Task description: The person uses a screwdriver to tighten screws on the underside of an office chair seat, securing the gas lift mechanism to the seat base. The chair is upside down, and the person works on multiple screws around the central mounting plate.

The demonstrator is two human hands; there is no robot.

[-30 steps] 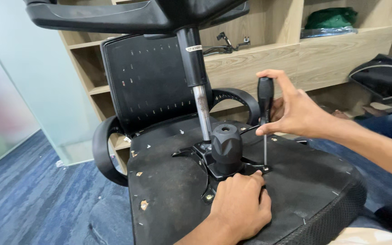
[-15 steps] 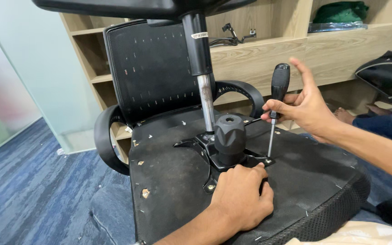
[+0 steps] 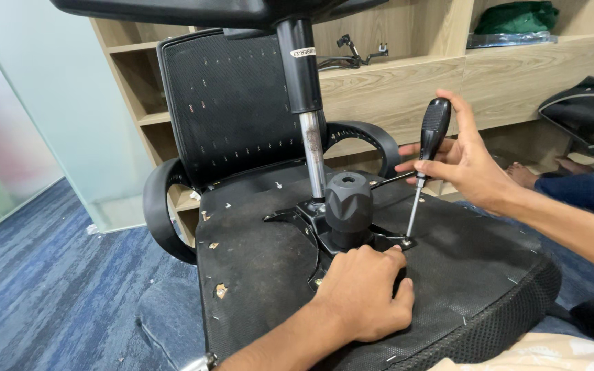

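We see even, bright indoor light; soft shadow under the left hand [image 3: 366, 292], everything sharp around it.

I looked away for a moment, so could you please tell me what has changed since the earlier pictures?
The right hand tilted the screwdriver handle rightward; its tip stays on the screw. The left hand still presses the seat plate.

Screwdriver [image 3: 426, 154]: black handle, thin steel shaft, tilted with the handle leaning right, tip seated on a screw [image 3: 405, 241] at the right corner of the black mounting plate [image 3: 379, 240]. Plate sits on the upturned seat underside [image 3: 262, 275], with a black knurled knob [image 3: 348, 206] standing upright on it.
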